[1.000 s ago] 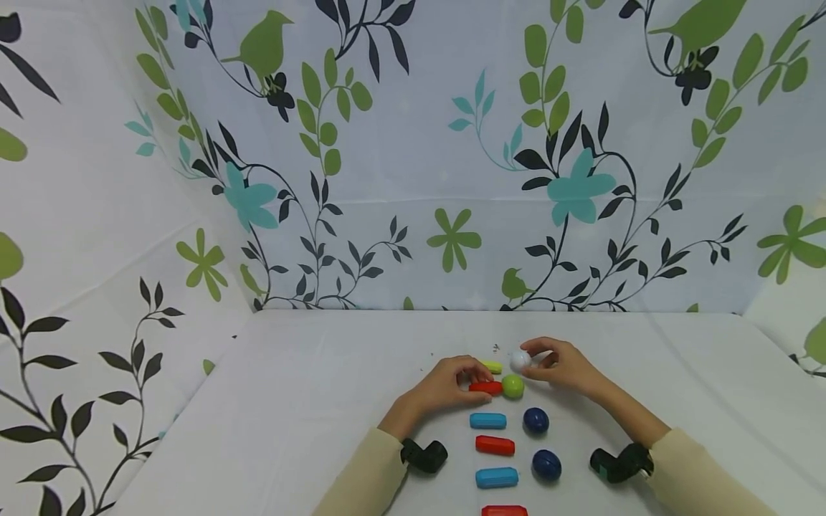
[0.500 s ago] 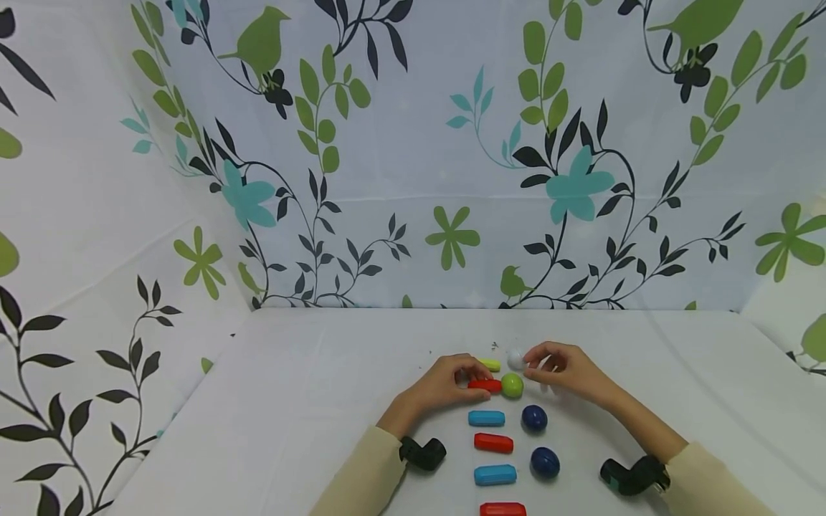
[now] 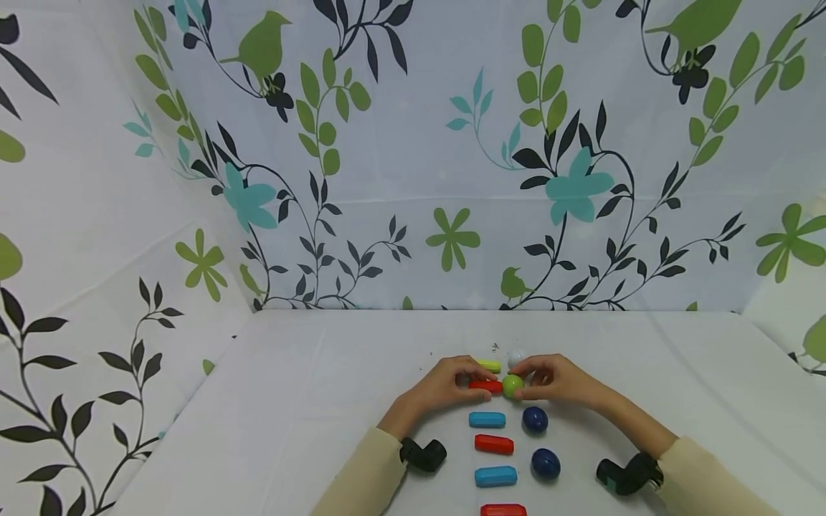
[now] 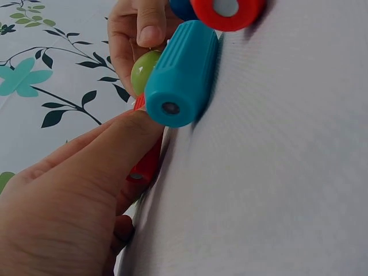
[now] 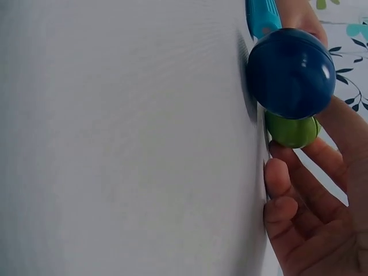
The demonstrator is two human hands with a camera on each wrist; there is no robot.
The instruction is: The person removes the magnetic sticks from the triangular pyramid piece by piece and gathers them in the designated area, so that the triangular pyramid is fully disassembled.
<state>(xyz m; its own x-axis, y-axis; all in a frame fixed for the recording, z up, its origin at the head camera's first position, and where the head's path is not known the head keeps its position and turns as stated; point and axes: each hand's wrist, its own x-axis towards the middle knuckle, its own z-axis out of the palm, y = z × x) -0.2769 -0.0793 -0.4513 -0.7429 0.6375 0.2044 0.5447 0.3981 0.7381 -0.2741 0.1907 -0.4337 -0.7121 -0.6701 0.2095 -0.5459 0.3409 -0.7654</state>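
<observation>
My left hand (image 3: 445, 383) pinches a red ribbed plastic rod (image 3: 488, 387) between thumb and fingers, low over the table. At the rod's right end is a light green ball (image 3: 513, 385), gripped by the thumb and index finger of my right hand (image 3: 560, 378). In the left wrist view the held rod (image 4: 146, 164) shows a round metal disc in its end. The right wrist view has the green ball (image 5: 293, 132) partly hidden behind a dark blue ball (image 5: 293, 75). Just beyond both hands lie a yellow rod (image 3: 490, 365) and a white ball (image 3: 515, 358).
Nearer on the white table (image 3: 310, 401), a blue rod (image 3: 487, 420), a red rod (image 3: 494, 444), another blue rod (image 3: 495, 476) and another red rod (image 3: 503, 510) form a column. Beside it sit two dark blue balls, one nearer (image 3: 546, 464). A patterned cloth (image 3: 400, 165) hangs behind.
My right hand has let go of the white ball, moved toward me and left, and taken hold of the green ball. My left hand stays on the red rod.
</observation>
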